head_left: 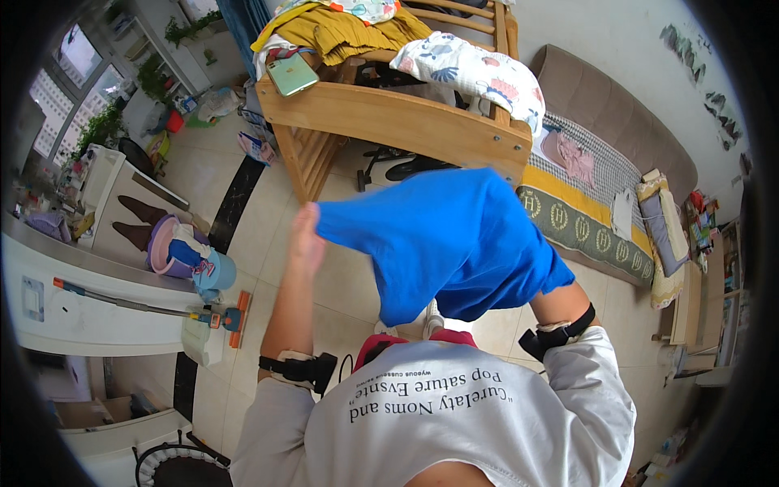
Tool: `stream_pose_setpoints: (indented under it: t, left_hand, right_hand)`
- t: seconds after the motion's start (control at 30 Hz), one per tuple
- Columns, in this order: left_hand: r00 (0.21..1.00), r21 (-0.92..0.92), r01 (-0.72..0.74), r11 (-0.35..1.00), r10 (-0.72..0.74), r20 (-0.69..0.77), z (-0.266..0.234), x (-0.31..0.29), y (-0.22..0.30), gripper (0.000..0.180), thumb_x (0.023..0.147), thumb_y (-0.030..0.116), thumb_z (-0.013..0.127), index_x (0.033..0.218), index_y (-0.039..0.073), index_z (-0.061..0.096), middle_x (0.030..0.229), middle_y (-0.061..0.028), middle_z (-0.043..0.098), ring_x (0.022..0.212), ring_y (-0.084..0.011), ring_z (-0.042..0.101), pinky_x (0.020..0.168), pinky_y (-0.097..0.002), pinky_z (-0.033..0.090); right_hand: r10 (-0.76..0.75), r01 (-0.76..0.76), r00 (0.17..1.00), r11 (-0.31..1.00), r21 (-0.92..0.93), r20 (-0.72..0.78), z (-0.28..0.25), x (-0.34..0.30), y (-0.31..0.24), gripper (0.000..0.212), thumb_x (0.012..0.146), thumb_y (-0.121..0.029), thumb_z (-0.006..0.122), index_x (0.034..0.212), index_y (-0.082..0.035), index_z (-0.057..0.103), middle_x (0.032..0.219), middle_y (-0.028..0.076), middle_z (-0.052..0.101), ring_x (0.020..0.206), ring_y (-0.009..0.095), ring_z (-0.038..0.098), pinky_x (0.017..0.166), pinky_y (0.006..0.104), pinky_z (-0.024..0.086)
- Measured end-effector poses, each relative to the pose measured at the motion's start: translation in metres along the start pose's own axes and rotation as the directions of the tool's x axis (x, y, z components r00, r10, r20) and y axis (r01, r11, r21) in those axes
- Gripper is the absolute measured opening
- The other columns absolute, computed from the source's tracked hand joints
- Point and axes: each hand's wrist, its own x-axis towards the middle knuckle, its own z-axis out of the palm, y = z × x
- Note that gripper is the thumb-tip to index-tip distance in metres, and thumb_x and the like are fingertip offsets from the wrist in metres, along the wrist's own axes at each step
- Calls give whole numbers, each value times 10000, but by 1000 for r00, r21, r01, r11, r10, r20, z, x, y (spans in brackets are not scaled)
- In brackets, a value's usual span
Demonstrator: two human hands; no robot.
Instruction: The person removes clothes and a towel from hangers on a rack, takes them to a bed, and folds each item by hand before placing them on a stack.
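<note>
A bright blue garment (454,243) hangs stretched between my arms in front of my chest. Its exact kind does not show. My left hand (305,241) pinches the garment's upper left corner and pulls it out to the side. On the other side, my right forearm (565,305) runs into the cloth, so the right hand and its fingers are hidden. Folds droop from the middle of the fabric toward my feet.
Ahead stands a wooden bunk-bed frame (389,109) bearing a green phone (293,75), a mustard cloth (341,36) and a patterned white cloth (479,71). A sofa (600,191) lies right. Left are buckets (215,270) with clothes and a stick vacuum (237,319).
</note>
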Motion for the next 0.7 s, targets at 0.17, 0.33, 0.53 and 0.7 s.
stream_pose_setpoints:
  t: [0.17, 0.33, 0.53, 0.7]
  left_hand:
    - [967, 335, -165, 927, 219, -128, -43, -1, 51, 292, 957, 267, 427, 1027, 6, 538, 930, -82, 596, 864, -172, 565, 798, -305, 454]
    - [960, 833, -14, 553, 240, -143, -118, -21, 34, 364, 943, 306, 450, 973, -36, 568, 876, -91, 600, 824, -168, 543, 757, -283, 431]
    - [855, 905, 421, 58, -358, -375, -183, -107, 8, 453, 869, 335, 566, 1093, -58, 558, 1014, -151, 606, 908, -209, 559, 812, -300, 431]
    - [725, 900, 433, 52, -614, -313, -175, -110, 19, 432, 755, 223, 710, 1110, 22, 569, 981, -129, 596, 888, -190, 559, 788, -281, 446]
  right_hand:
    - [352, -347, 932, 807, 479, 83, -30, -41, 108, 479, 871, -395, 498, 1222, -69, 503, 1158, 116, 578, 1021, 240, 574, 919, 342, 431]
    - [565, -436, 817, 477, 763, 114, -59, -125, 221, 479, 890, -415, 467, 1217, -68, 506, 1148, 113, 588, 1007, 236, 586, 913, 338, 437]
    - [598, -113, 724, 594, 797, -344, -16, -162, 193, 526, 928, -450, 358, 1214, -29, 493, 1123, 127, 602, 971, 223, 611, 901, 361, 458]
    - [546, -127, 630, 774, 621, -552, -25, -125, 188, 588, 884, -437, 504, 1256, 8, 406, 1195, 170, 531, 1051, 269, 561, 916, 391, 456]
